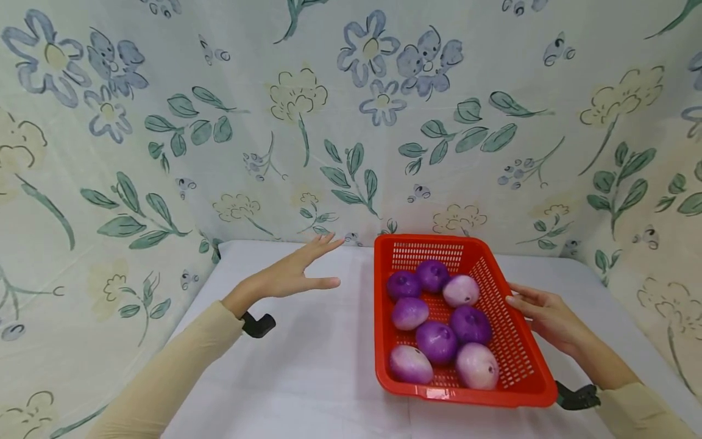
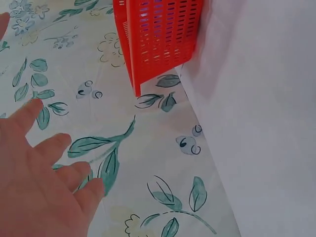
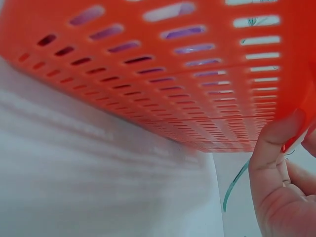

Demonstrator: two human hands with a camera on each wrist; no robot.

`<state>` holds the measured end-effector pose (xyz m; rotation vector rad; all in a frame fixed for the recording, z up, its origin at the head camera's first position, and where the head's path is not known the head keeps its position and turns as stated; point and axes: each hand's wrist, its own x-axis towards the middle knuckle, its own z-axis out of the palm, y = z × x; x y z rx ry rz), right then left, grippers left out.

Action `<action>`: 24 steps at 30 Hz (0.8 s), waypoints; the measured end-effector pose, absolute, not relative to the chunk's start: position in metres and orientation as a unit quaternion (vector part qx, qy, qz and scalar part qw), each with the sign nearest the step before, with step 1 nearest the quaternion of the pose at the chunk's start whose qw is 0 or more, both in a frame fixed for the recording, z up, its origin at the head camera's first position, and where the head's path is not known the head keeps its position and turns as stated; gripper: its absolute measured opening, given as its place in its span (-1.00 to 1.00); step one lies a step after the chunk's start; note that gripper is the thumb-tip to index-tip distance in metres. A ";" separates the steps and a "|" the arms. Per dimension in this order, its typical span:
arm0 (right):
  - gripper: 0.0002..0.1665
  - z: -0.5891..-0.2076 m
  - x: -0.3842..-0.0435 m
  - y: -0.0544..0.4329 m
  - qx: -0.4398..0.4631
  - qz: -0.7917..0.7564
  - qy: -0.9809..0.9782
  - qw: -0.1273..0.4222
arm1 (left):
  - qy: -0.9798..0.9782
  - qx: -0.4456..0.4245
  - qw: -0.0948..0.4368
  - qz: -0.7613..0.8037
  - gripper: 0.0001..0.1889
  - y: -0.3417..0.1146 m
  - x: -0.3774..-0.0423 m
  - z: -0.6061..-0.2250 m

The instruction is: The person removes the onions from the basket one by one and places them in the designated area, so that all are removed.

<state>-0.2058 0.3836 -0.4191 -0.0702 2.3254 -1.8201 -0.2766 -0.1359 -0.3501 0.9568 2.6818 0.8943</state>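
A red plastic basket [image 1: 379, 317] with slotted walls is at the right side of the white table, holding several purple onions [image 1: 436, 342], some dark and some paler. My right hand [image 1: 554, 317] grips the basket's right rim. In the right wrist view, the thumb of the right hand [image 3: 281, 192] presses on the basket wall [image 3: 123, 106] near the rim, and the other fingers are partly hidden. To the left of the basket, my left hand [image 1: 290, 274] hovers over the table with fingers spread, touching nothing. The left wrist view shows the left hand [image 2: 44, 187] apart from the basket [image 2: 165, 44].
A white cloth covers the table [image 1: 296, 360]. Behind and at both sides hangs a floral curtain [image 1: 329, 152]. A black strap piece [image 1: 259, 325] sits at the left wrist, and another black piece [image 1: 577, 396] at the right wrist.
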 end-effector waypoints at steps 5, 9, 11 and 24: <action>-0.22 -0.422 -0.207 0.386 -0.026 -0.617 0.780 0.100 | 0.867 0.367 0.117 0.315 -0.12 -0.122 -0.277 -0.344; -0.24 -0.424 -0.210 0.387 -0.026 -0.630 0.769 0.106 | 0.851 0.396 0.141 0.316 -0.14 -0.111 -0.277 -0.339; -0.26 -0.425 -0.210 0.387 -0.024 -0.641 0.760 0.108 | 0.841 0.410 0.157 0.318 -0.14 -0.105 -0.277 -0.337; -0.52 -0.426 -0.209 0.390 -0.027 -0.678 0.727 0.107 | 0.735 0.538 0.249 0.329 -0.26 -0.064 -0.279 -0.338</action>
